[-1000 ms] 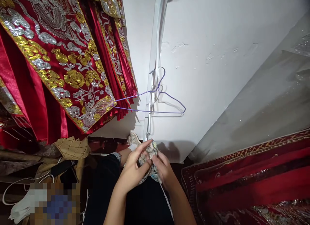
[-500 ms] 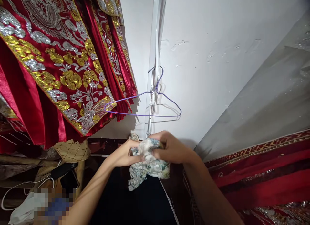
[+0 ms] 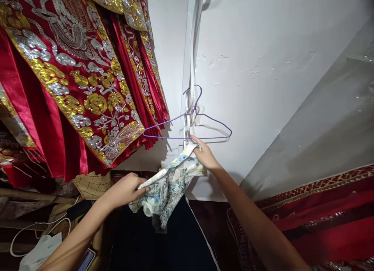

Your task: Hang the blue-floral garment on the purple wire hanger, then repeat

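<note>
A small floral cloth [image 3: 169,183] in white, blue and yellow is stretched between my hands. My right hand [image 3: 204,154] grips its upper corner and is raised to just under the bottom bar of a purple wire hanger [image 3: 188,125], which hangs on a white strip on the wall. My left hand [image 3: 127,189] holds the cloth's lower left edge. The rest of the cloth droops in folds between the two hands.
Red garments with gold and silver embroidery [image 3: 73,80] hang at the left, close to the hanger's left tip. More red embroidered fabric [image 3: 315,220] lies at the lower right. A tan quilted bag [image 3: 92,183], white cables and a phone sit at the lower left.
My hands have drawn apart and the bunched cloth has opened out. My right hand has risen with a corner up to the hanger's bottom bar, while my left hand has moved left.
</note>
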### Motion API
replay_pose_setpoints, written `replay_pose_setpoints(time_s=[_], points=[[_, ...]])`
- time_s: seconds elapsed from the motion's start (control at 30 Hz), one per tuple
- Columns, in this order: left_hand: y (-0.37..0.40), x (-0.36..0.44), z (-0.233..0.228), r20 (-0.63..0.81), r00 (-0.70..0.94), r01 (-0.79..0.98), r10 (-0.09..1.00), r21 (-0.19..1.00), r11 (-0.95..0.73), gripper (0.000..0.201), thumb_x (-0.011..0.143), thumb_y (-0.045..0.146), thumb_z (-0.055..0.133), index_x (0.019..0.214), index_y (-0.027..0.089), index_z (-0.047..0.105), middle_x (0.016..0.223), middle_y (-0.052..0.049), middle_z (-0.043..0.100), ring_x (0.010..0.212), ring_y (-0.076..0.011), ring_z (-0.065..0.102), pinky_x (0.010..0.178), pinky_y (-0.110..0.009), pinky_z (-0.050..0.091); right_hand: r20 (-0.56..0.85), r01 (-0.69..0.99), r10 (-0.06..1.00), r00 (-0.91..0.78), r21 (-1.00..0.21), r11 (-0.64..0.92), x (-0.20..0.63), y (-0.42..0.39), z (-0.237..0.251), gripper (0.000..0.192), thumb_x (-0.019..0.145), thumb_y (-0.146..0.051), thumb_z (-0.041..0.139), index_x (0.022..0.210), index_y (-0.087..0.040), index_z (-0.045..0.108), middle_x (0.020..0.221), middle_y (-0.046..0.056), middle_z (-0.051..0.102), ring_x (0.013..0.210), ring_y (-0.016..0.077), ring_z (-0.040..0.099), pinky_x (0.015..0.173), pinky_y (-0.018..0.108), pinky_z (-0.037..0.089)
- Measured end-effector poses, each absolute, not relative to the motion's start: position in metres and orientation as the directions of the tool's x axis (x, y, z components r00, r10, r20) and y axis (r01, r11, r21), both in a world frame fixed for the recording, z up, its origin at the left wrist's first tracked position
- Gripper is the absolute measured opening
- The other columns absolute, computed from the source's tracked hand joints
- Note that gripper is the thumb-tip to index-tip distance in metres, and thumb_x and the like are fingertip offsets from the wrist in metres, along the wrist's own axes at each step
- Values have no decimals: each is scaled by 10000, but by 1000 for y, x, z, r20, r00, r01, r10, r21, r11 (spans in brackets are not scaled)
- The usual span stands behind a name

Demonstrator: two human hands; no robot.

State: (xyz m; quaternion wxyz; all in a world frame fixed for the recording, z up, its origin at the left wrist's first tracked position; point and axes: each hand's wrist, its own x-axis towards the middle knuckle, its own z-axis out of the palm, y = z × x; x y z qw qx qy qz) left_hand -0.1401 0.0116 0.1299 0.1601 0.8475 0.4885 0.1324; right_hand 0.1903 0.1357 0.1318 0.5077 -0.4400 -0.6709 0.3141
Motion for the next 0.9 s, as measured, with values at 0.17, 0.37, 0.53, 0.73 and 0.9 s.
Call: replay_pose_setpoints(time_s=[0.17, 0.37, 0.53, 0.73, 0.9], points=[[19, -152, 134, 163, 416, 833, 895, 327, -446, 301, 953, 291, 476, 1122, 256, 722, 1326, -99, 683, 1201, -297, 641, 1039, -416, 467, 419, 266, 904, -83, -865, 426, 213, 120, 123, 468, 746, -142, 509, 1146, -171, 752, 1155, 85, 745, 1091, 267, 663, 910, 356, 508], [31, -132, 164, 407, 353, 757, 842, 405, -513, 263, 986, 311, 441, 1057, 217, 676, 1627, -97, 360, 1518, -295, 311, 1226, -485, 292, 430, 294, 896, -110, -847, 443, 244, 85, 148, 375, 700, -132, 516, 982, -158, 761, 851, 34, 725, 845, 222, 650, 699, 284, 470], [35, -99, 210, 580, 257, 699, 773, 441, -563, 209, 1003, 319, 430, 925, 211, 590, 1616, -147, 372, 1552, -294, 203, 1194, -457, 332, 298, 241, 939, -169, -912, 333, 241, 64, 154, 406, 624, -131, 550, 972, -175, 754, 945, 46, 738, 888, 244, 662, 706, 285, 488], [79, -82, 221, 669, 219, 710, 710, 391, -586, 210, 989, 268, 427, 939, 205, 620, 1286, -125, 661, 1458, -271, 416, 1140, -437, 394, 277, 266, 947, -162, -912, 312, 228, 51, 154, 368, 665, -134, 546, 960, -214, 753, 907, 14, 730, 841, 210, 646, 686, 269, 472], [94, -103, 208, 706, 69, 754, 705, 426, -500, 200, 958, 311, 518, 963, 195, 682, 1112, -87, 695, 1049, -240, 652, 912, -349, 493, 189, 336, 971, -150, -914, 229, 248, 52, 168, 259, 732, -234, 645, 958, -203, 766, 938, 31, 746, 853, 232, 666, 671, 271, 491]])
